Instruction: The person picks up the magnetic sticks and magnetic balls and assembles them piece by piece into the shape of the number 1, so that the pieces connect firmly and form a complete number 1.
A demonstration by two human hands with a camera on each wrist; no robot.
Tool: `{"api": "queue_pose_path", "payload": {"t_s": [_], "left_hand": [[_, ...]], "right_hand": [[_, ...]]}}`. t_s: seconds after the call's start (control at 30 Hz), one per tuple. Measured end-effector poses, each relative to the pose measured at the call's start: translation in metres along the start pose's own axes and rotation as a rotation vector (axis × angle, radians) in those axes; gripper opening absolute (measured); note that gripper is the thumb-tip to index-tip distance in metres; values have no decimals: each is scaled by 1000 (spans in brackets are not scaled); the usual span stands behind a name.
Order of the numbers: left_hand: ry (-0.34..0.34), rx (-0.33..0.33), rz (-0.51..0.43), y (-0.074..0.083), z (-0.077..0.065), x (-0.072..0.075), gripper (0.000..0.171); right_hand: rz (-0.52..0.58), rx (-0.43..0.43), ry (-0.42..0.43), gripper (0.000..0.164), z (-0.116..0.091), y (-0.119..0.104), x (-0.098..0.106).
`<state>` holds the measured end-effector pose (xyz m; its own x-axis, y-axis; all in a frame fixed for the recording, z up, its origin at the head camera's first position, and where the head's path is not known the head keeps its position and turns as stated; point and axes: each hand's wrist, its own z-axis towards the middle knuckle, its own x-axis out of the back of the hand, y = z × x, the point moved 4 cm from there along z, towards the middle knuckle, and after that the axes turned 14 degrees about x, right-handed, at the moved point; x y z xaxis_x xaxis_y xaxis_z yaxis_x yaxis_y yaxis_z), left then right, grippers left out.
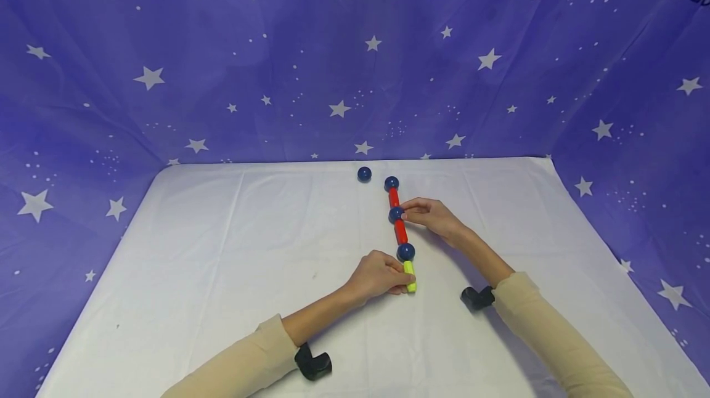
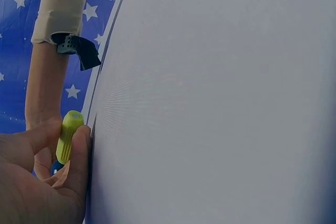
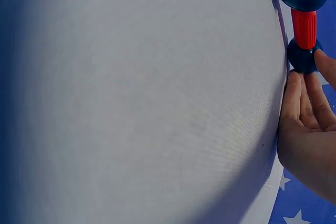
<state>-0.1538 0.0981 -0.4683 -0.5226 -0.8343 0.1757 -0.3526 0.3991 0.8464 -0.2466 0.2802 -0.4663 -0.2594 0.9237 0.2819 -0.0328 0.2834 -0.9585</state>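
Note:
A chain of blue balls and red rods lies on the white tablecloth, running from the far side toward the front. Its far ball [image 1: 391,183], middle ball [image 1: 395,214] and near ball [image 1: 406,252] are linked by a far red rod [image 1: 394,197] and a near red rod [image 1: 401,233]. My left hand [image 1: 378,275] pinches a yellow-green rod [image 1: 409,276] between thumb and fingers, its far end right at the near ball. In the left wrist view the same rod [image 2: 69,137] stands between thumb and fingertips. My right hand [image 1: 434,218] holds the middle ball with thumb and fingertips.
One loose blue ball [image 1: 364,174] sits near the back edge, left of the chain. A purple cloth with white stars [image 1: 339,108] hangs behind and beside the table [image 1: 222,275]. Black wrist cameras [image 1: 313,364] are worn at both sleeves.

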Motion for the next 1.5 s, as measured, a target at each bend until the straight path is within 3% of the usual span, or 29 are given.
{"api": "queue_pose_path", "payload": {"t_s": [1.07, 1.3, 1.5], "left_hand": [[-13, -4, -22, 1, 4, 2, 15], [-23, -79, -16, 3, 5, 16, 15], [72, -171, 94, 10, 11, 41, 26]], "right_hand": [[4, -13, 10, 36, -1, 1, 0], [3, -8, 3, 36, 0, 2, 0], [-9, -7, 8, 37, 1, 2, 0]]}}
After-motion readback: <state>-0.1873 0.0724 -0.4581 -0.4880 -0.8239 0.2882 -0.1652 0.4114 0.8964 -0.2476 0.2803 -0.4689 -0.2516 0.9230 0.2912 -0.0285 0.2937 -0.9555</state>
